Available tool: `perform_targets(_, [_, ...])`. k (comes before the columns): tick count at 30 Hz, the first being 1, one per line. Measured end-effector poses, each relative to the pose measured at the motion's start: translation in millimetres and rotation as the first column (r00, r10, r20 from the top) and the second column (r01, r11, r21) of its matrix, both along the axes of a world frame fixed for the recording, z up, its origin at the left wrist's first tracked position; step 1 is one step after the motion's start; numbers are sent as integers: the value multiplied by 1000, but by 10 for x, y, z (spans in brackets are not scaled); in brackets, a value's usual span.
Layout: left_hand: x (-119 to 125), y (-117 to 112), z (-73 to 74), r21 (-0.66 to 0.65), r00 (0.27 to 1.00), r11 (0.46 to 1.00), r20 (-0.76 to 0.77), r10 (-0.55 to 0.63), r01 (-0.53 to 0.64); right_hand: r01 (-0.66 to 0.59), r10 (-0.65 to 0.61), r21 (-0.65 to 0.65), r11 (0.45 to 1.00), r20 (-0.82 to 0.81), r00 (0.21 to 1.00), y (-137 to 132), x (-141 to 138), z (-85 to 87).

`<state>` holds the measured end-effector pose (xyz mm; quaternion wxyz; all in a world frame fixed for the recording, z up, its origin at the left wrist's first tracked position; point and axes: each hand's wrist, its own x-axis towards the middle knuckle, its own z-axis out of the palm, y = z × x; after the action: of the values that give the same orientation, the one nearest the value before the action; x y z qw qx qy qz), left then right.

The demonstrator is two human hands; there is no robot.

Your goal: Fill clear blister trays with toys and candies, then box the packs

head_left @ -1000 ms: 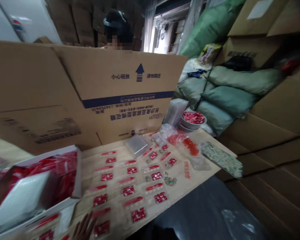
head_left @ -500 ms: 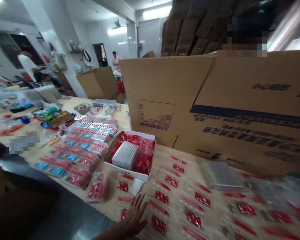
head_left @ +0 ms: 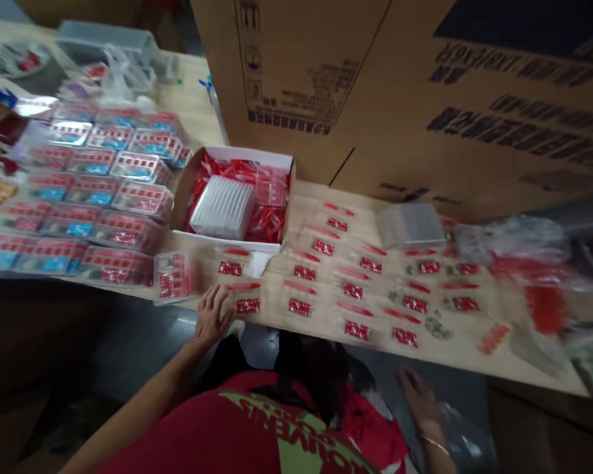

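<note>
Just right of the left hand [head_left: 212, 316], a shallow clear plastic tray [head_left: 245, 296] is lying near the front edge of the bench [head_left: 454, 351], holding a red pen-shaped tube [head_left: 242, 286] above a red printed packet [head_left: 248, 305]. Compared with half a second ago, the hand is now sitting on this tray's left instead of covering its right side, so the contents are showing plainly. The fingers are spreading loosely, palm down, with nothing visible in them; whether a fingertip is touching the tray is unclear. The right hand [head_left: 422, 395], now coming into view, is hanging below the bench edge; it is blurring, so its grip cannot be told.

Between and beyond the hands, more trays [head_left: 353, 289] are lying in rows, each carrying a tube and a packet. Beyond the left hand, a white-rimmed box [head_left: 227, 241] is holding red tubes [head_left: 269, 227] and a stack of clear trays [head_left: 223, 207]. Left of that hand, a single clear pack [head_left: 172, 276] is standing near rows of filled clear packs [head_left: 99, 197] showing red and blue. Far beyond them, a grey bowl [head_left: 37, 80] is containing mixed pieces. Above and right of the right hand, a clear bag [head_left: 546, 306] is holding red pieces, and small green-and-white pieces [head_left: 439, 328] are lying loose. Behind everything, a large carton [head_left: 375, 131] is standing upright.
</note>
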<state>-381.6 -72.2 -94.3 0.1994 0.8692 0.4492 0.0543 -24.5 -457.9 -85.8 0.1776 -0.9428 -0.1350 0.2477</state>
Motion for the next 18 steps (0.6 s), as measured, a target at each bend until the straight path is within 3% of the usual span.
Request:
perform_targets(2, [-142,72,-52,-37,995,995,-11,-97,97,57,-54,21,998,-131,990,91,-515,-94])
perform_targets(6, [-435,227,-50,-19,954,954,15,-300,300,-179,174,23,983,-395,902,223,-1808,-276])
perform_targets(9, [-630,339,-12,110,924,923,69,-376,368,-257,233,11,966,-461,856,258,-2414,-352])
perform_targets(11, [-688,376,-5,176,907,903,88,-412,393,-280,242,-16,960,-454,858,291,-2506,-381])
perform_targets(14, [-616,325,-28,213,859,856,113,-500,470,-273,224,-67,960,-401,888,324,-2329,-432])
perform_targets(18, [-279,63,-85,165,706,719,136,-695,676,-223,173,-121,967,-329,929,240,-1994,-570])
